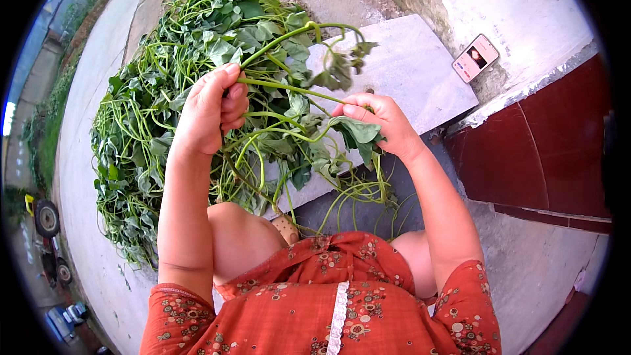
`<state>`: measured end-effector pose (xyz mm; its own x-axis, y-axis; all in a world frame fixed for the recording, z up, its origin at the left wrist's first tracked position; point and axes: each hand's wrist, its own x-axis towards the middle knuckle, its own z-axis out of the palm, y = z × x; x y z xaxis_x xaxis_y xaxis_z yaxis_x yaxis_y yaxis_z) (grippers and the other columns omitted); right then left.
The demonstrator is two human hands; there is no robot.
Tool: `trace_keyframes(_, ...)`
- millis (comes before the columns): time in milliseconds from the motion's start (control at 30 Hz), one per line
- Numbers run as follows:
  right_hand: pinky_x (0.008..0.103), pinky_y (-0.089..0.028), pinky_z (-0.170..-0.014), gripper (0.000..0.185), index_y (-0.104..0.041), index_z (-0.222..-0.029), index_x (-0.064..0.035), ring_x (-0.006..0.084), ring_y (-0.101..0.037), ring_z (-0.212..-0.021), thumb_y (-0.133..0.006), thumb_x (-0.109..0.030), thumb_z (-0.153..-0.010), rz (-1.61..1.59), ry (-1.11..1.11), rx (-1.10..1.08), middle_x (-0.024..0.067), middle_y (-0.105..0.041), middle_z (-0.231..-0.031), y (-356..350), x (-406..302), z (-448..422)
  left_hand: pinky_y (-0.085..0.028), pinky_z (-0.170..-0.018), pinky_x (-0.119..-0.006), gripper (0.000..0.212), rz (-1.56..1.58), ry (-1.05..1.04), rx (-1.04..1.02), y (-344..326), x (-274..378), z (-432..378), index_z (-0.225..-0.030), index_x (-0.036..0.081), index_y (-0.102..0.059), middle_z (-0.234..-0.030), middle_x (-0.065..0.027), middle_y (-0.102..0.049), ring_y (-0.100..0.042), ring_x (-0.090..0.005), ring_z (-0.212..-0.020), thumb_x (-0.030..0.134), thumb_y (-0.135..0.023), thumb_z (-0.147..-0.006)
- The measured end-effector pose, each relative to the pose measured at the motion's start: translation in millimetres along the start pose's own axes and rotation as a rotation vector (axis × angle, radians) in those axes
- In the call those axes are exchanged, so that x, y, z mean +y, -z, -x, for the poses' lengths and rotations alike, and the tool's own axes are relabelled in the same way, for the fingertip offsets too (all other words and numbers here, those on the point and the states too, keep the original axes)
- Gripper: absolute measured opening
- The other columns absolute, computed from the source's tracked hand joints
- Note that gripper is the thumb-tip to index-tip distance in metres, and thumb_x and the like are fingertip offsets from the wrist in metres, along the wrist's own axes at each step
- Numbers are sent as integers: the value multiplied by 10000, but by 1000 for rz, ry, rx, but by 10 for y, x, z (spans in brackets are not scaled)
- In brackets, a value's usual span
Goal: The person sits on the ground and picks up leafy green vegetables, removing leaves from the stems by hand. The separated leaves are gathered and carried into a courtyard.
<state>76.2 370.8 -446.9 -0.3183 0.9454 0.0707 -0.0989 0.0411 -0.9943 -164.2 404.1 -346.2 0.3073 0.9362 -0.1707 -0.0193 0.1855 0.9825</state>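
Observation:
My left hand (214, 106) is closed around a leafy green vine (276, 42), whose thick stem arches up and right from the fist to drooping leaves. My right hand (377, 123) pinches a green leaf stalk (296, 88) that stretches across from the left fist; a large green leaf (357, 130) hangs at its fingers. More stalks and a brownish stem trail down between the hands toward my lap. Behind and left of the left hand lies a big heap of cut leafy vines (162, 108). Loose thin green stalks (365, 190) sit below the right hand.
A pale stone slab (424, 59) lies ahead, partly under the greens. A smartphone (475, 58) with a lit screen leans by the whitewashed wall at right. Dark red panels (537, 143) stand beside it. A wheeled vehicle (48, 219) is at far left. A spotted shoe (286, 229) shows below.

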Motion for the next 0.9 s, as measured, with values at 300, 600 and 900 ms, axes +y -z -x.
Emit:
trace_keyframes(300,244,-408,-540,210,-595,-680,9,123,-501,-551,-473,-148,-747,-232,-240,441,58,-553,-626,70,213,-199,-173,-351,-189,238,-261,158,-27,-155,-189,-39,-634,123,-435,-486,87,-301,-227,-26,-389,220,-473,-849)
trace_keyframes(600,215,-443,-546,172,-501,-674,-73,93,-510,-559,-545,-186,-795,-379,-71,625,-8,-480,-574,526,47,2,-164,-342,-196,291,-120,97,114,-30,-53,-2,-597,127,-369,-486,75,-253,-195,-31,-385,247,-426,-857)
trace_keyframes(900,280,-455,-649,125,-601,-864,-49,210,-581,-726,-579,-87,-747,674,433,116,57,-596,-908,-309,-58,-41,-164,-341,-189,288,-37,146,81,-53,-36,15,-617,126,-375,-487,78,-239,-181,-27,-389,263,-423,-867)
